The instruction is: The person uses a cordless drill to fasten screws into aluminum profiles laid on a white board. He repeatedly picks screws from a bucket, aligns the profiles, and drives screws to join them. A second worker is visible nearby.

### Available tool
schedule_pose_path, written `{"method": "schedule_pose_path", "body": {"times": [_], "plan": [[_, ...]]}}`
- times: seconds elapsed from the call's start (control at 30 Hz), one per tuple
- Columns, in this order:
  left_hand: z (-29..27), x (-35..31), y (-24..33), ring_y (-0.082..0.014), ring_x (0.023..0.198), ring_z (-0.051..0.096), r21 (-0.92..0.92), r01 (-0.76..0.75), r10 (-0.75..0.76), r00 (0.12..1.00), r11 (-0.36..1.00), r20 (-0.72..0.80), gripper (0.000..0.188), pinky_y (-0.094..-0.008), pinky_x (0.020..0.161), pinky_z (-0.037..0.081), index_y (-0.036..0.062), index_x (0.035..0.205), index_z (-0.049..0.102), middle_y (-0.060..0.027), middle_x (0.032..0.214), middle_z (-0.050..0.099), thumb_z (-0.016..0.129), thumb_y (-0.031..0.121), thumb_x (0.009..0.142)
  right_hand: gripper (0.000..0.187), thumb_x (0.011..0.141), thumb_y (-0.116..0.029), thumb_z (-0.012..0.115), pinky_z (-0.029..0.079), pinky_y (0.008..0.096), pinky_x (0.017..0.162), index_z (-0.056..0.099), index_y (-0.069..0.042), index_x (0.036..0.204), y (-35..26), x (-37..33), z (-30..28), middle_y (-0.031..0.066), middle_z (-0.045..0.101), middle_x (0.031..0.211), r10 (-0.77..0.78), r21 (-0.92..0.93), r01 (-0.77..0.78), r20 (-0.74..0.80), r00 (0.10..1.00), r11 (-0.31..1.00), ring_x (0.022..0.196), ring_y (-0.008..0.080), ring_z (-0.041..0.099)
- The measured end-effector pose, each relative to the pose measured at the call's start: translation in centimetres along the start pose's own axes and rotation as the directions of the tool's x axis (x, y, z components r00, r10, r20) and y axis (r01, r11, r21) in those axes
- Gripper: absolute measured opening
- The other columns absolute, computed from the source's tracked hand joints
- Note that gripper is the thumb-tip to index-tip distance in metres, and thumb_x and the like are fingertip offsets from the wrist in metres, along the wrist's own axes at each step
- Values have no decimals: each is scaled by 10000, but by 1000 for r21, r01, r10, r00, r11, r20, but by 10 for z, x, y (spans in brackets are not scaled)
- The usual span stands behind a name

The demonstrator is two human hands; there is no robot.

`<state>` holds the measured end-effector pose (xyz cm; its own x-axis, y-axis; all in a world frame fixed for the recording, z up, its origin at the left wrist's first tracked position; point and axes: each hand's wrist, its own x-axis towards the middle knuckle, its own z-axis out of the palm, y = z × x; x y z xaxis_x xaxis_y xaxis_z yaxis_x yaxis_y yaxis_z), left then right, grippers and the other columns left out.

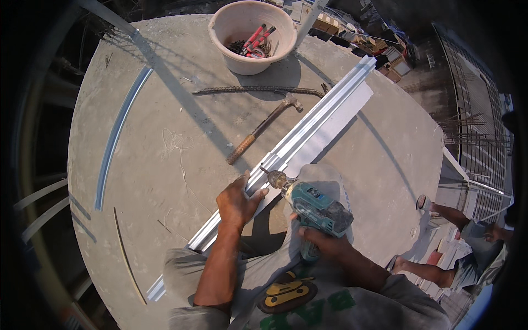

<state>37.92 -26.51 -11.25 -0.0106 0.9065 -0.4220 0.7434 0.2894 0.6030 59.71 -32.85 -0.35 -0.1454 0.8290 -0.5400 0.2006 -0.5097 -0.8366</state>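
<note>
A long silvery metal channel [324, 113] runs slantwise from the lower left to the upper right, with a white flat strip [341, 118] along its far right side. My left hand [240, 201] is wrapped round the channel, thumb on one side and fingers on the other, just below a short overlapping sleeve [273, 161]. In my right hand [324, 242] is a teal cordless drill [319, 209], gripped by its handle. The drill's bit points at the channel beside the sleeve; whether the tip touches the metal is hard to tell.
Beyond the channel lie a claw hammer [264, 127] and a ribbed steel bar [247, 89]. A bucket [253, 33] holds red-handled tools. To the left are a curved metal strip [122, 132] and thin string [181, 151]. Another person [456, 247] is at the right edge.
</note>
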Motion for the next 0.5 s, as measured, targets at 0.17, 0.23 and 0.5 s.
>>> {"method": "schedule_pose_path", "body": {"times": [0.17, 0.23, 0.5], "plan": [[7, -2, 0, -337, 1008, 681, -14, -151, 149, 985, 988, -90, 666, -411, 890, 530, 86, 1305, 621, -172, 1087, 707, 811, 424, 763, 364, 855, -64, 700, 500, 281, 859, 665, -56, 1218, 3, -16, -9, 14, 689, 1104, 113, 148, -100, -76, 991, 984, 1008, 99, 606], [5, -1, 2, -336, 1014, 678, -12, -182, 180, 978, 983, -103, 666, -414, 891, 529, 97, 1309, 615, -170, 1095, 704, 819, 408, 757, 369, 845, -52, 698, 499, 282, 859, 666, -55, 1213, 7, -22, -10, 16, 686, 1100, 115, 131, -104, -82, 990, 986, 1002, 104, 608], [1, 0, 13, -328, 1055, 670, 45, -145, 145, 989, 988, -10, 731, -412, 901, 530, 141, 1349, 579, -161, 1159, 688, 823, 470, 744, 365, 826, 13, 653, 550, 303, 768, 642, -28, 1188, 25, -30, -4, 30, 693, 1050, 83, 57, -76, -153, 985, 996, 858, 138, 661]]}}
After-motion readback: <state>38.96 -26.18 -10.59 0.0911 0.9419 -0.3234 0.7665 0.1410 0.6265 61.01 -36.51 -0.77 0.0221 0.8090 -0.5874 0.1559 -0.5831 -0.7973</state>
